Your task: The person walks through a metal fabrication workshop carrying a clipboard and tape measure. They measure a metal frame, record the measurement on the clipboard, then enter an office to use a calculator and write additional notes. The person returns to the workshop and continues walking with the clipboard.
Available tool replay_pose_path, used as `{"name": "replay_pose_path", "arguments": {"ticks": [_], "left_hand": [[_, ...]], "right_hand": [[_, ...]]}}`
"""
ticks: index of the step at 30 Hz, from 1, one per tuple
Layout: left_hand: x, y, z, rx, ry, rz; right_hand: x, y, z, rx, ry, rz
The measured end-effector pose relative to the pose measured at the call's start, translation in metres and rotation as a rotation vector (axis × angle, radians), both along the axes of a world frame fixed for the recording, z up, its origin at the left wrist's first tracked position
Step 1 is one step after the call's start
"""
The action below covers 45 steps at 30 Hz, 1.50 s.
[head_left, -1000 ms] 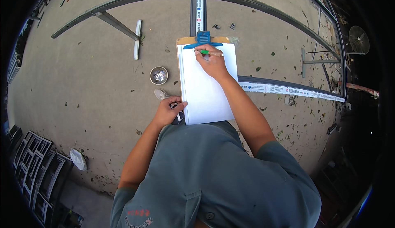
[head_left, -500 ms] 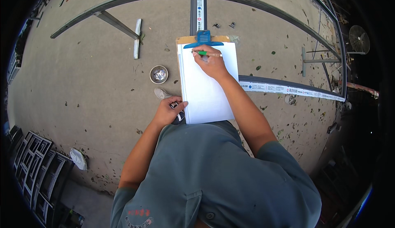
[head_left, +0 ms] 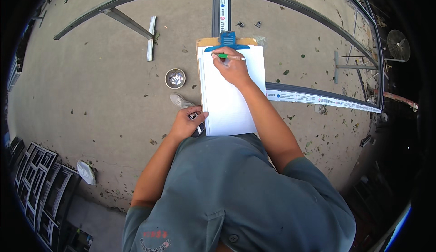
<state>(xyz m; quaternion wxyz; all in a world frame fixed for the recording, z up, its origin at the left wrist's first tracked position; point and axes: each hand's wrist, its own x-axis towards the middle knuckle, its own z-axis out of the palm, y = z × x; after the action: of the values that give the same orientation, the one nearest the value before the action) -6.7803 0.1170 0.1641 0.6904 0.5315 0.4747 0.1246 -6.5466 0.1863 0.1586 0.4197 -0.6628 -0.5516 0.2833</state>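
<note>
White rectangular paper point(head_left: 229, 104) lies on a brown clipboard point(head_left: 209, 42), under the broad blue clip point(head_left: 228, 38) at its top. Near the clipboard's upper left, the right hand point(head_left: 233, 68) pinches a slim green-and-pale pen point(head_left: 224, 56), tip seemingly against the paper. At the clipboard's lower left edge, the left hand point(head_left: 185, 123) grips, thumb on top, other fingers partly hidden. Neat strokes probably need that edge held firm and the right wrist light. A second ago, the pen's tip stood slightly farther right on the clipboard; the left hand's hold matches.
</note>
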Motion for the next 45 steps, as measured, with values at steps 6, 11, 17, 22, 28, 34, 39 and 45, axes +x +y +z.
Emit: {"name": "replay_pose_path", "arguments": {"ticks": [6,11,17,22,28,34,39,45], "left_hand": [[0.000,0.001,0.001,0.012,0.020,-0.011],[0.000,0.002,0.003,0.020,0.022,-0.013],[0.000,0.002,0.005,0.006,0.017,-0.024],[0.000,0.002,0.004,0.013,0.008,-0.024],[0.000,0.001,0.006,-0.015,0.040,-0.030],[-0.003,-0.003,-0.006,-0.008,0.041,-0.014],[-0.005,-0.006,-0.018,0.240,0.065,-0.049],[-0.006,-0.013,-0.024,0.363,0.166,-0.048]], "right_hand": [[-0.001,0.000,0.001,0.016,-0.010,0.014],[-0.001,0.001,0.000,0.073,0.009,-0.012],[-0.001,0.000,0.002,0.048,-0.009,0.006],[0.000,0.001,0.000,0.096,-0.036,0.021],[0.002,-0.001,-0.006,0.067,0.088,-0.017],[0.014,-0.009,-0.015,0.054,0.262,0.039],[0.008,-0.013,-0.011,0.000,0.420,-0.098],[0.000,-0.047,0.024,0.246,-0.001,0.166]]}}
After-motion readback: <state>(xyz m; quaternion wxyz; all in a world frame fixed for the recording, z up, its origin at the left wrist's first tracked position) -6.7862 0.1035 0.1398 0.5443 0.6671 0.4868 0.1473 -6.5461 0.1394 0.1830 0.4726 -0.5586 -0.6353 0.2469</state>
